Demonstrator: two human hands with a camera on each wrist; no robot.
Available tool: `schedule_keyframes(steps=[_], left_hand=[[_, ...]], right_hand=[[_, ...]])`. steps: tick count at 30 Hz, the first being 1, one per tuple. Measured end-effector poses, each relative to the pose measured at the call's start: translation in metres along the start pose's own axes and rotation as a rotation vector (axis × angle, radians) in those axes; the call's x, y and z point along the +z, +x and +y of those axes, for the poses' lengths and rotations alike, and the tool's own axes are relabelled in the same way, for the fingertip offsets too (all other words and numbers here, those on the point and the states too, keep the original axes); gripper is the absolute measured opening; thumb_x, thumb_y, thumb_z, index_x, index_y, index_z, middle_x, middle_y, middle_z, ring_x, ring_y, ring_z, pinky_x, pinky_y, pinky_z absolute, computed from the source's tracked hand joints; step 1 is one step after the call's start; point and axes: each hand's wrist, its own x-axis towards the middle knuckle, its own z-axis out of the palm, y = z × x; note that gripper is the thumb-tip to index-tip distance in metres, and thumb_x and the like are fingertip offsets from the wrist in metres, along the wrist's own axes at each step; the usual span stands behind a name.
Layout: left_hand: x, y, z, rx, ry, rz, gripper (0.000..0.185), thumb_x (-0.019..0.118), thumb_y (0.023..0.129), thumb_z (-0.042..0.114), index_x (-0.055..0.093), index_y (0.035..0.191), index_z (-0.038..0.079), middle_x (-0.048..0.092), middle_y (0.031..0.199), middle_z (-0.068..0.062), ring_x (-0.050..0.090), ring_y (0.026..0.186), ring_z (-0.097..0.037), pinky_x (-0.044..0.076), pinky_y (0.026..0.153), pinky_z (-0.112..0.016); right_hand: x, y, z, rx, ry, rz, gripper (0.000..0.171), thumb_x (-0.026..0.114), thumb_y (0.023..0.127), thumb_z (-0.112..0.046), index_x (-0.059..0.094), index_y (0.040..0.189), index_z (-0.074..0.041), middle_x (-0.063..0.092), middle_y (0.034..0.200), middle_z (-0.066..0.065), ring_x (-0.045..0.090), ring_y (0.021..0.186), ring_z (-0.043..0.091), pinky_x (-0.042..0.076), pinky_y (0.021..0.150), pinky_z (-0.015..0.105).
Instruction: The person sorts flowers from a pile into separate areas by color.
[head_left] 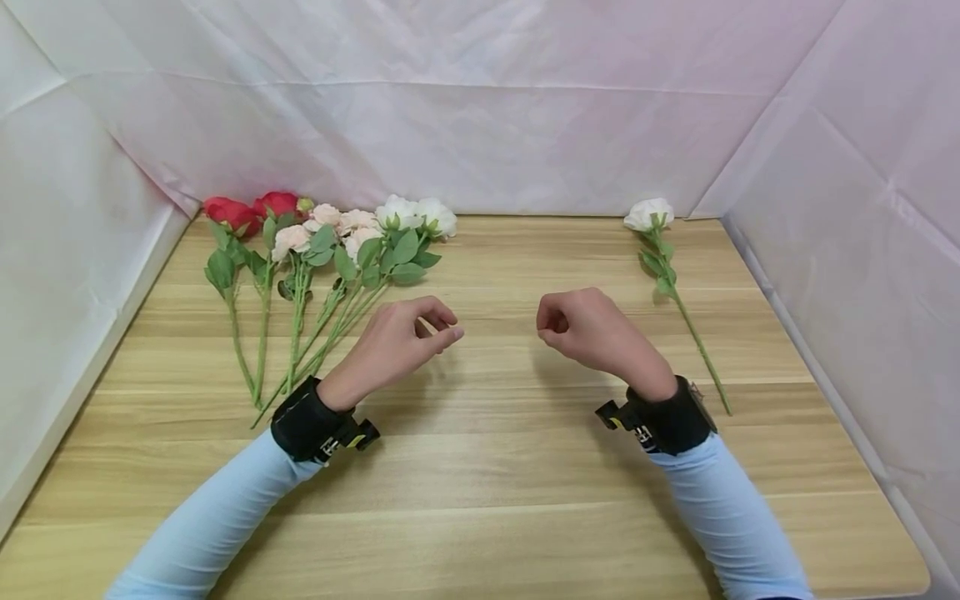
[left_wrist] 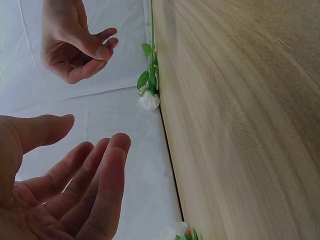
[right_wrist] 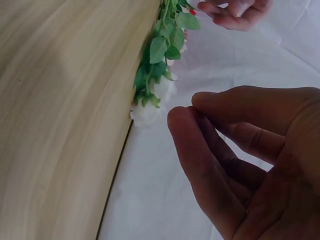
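My left hand (head_left: pixel 405 337) hovers over the middle of the table, fingers loosely bent, thumb apart from them, holding nothing. Facing it, my right hand (head_left: pixel 596 329) is also raised and holds nothing; its thumb tip is close to the index fingertip (right_wrist: pixel 181 116). To the left of the left hand lie several flower stems: red flowers (head_left: pixel 232 215), pale pink flowers (head_left: pixel 291 240) and white flowers (head_left: pixel 399 212), their heads toward the back. A single white flower (head_left: pixel 649 214) lies apart on the right, beyond the right hand, its green stem (head_left: pixel 697 337) slanting toward the front.
The wood-grain table (head_left: pixel 480 517) carries all the flowers. White cloth hangs behind it as a back wall (head_left: pixel 525 142), with cloth walls at the left (head_left: pixel 67 250) and right (head_left: pixel 862 217) too. A black strap with a small camera circles each wrist.
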Motion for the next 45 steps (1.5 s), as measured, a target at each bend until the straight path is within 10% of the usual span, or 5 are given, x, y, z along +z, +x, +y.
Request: schedule_keyframes(steps=[15, 30, 39, 45], left_hand=[[-0.01, 0.01, -0.015, 0.013, 0.216, 0.013, 0.02, 0.071, 0.098, 0.034, 0.08, 0.1, 0.015, 0.079, 0.094, 0.0, 0.069, 0.072, -0.013, 0.052, 0.067, -0.031], [-0.075, 0.009, -0.057, -0.156, 0.525, 0.17, 0.023, 0.075, 0.094, 0.027, 0.079, 0.1, 0.005, 0.077, 0.088, -0.015, 0.07, 0.072, -0.032, 0.048, 0.052, -0.04], [-0.079, 0.008, -0.07, -0.248, 0.601, -0.011, 0.047, 0.078, 0.09, 0.03, 0.05, 0.054, 0.018, 0.032, 0.056, 0.006, 0.037, 0.054, -0.017, 0.028, 0.047, -0.031], [-0.076, 0.009, -0.075, -0.23, 0.616, -0.075, 0.043, 0.079, 0.087, 0.023, 0.052, 0.053, 0.017, 0.036, 0.056, 0.006, 0.035, 0.054, -0.014, 0.025, 0.046, -0.029]], right_hand=[[0.008, 0.002, -0.003, -0.016, -0.018, 0.042, 0.01, 0.07, 0.093, -0.008, 0.072, 0.086, -0.016, 0.071, 0.08, -0.001, 0.065, 0.074, 0.013, 0.052, 0.069, 0.033], [0.009, 0.006, -0.002, -0.001, -0.035, 0.061, 0.01, 0.071, 0.093, -0.008, 0.071, 0.086, -0.016, 0.072, 0.08, -0.001, 0.067, 0.074, 0.014, 0.052, 0.067, 0.032], [0.01, 0.006, -0.001, 0.013, -0.032, 0.049, 0.01, 0.071, 0.093, -0.01, 0.071, 0.086, -0.016, 0.072, 0.08, -0.002, 0.067, 0.074, 0.014, 0.053, 0.067, 0.032], [0.011, 0.007, -0.001, 0.012, -0.027, 0.044, 0.01, 0.07, 0.093, -0.01, 0.071, 0.086, -0.016, 0.072, 0.08, -0.002, 0.067, 0.074, 0.015, 0.052, 0.066, 0.032]])
